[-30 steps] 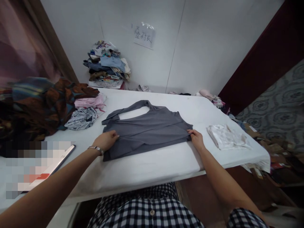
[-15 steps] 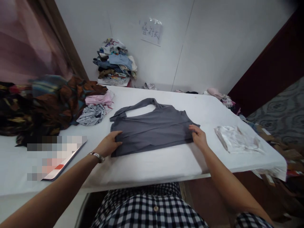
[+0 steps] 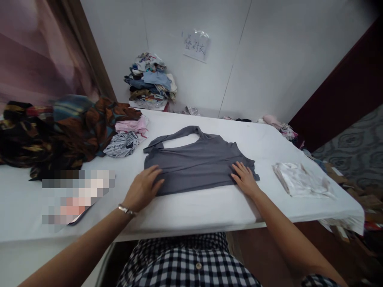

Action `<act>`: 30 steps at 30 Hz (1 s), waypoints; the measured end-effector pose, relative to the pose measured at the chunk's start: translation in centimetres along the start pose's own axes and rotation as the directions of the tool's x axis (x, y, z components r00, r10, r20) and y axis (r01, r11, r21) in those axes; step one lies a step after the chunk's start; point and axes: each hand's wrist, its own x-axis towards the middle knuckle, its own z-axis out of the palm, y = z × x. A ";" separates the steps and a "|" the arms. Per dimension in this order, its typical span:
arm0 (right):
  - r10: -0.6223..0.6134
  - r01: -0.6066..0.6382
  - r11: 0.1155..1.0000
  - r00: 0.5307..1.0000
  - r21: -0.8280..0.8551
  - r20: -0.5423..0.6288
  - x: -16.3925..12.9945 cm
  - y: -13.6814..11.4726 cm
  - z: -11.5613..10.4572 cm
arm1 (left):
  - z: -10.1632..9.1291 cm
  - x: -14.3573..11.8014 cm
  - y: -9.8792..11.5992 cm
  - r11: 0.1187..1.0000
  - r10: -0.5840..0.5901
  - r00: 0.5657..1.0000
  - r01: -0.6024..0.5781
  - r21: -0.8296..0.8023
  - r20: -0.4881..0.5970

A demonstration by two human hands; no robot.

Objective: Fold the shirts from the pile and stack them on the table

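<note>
A smooth dark-grey, long-sleeved cloth garment (image 3: 197, 165) lies flat on the white-cloth-covered table (image 3: 203, 209), with the left hand (image 3: 143, 188) and right hand (image 3: 245, 181) resting at its opposite ends, each grip wide.

I log: one grey top (image 3: 200, 163); one folded pale garment (image 3: 303, 181); one bracelet (image 3: 126, 210); one wall sign (image 3: 196, 46); one tall clothes stack (image 3: 152, 81); one white bench (image 3: 203, 213).
</note>
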 end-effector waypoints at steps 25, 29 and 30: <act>0.173 -0.063 0.882 0.965 0.466 -0.196 -4.0 6.2 -1.2 | -0.7 -1.7 -2.1 0.908 0.319 0.916 -0.369 0.201 0.241; 0.607 -0.343 0.691 0.754 0.637 -0.252 -4.3 7.7 -2.6 | -0.6 -2.5 -2.5 0.896 0.337 0.917 -0.382 0.228 0.213; 0.659 -0.394 0.654 0.716 0.647 -0.231 -4.4 8.1 -2.9 | -0.6 -2.5 -2.5 0.887 0.355 0.912 -0.398 0.234 0.208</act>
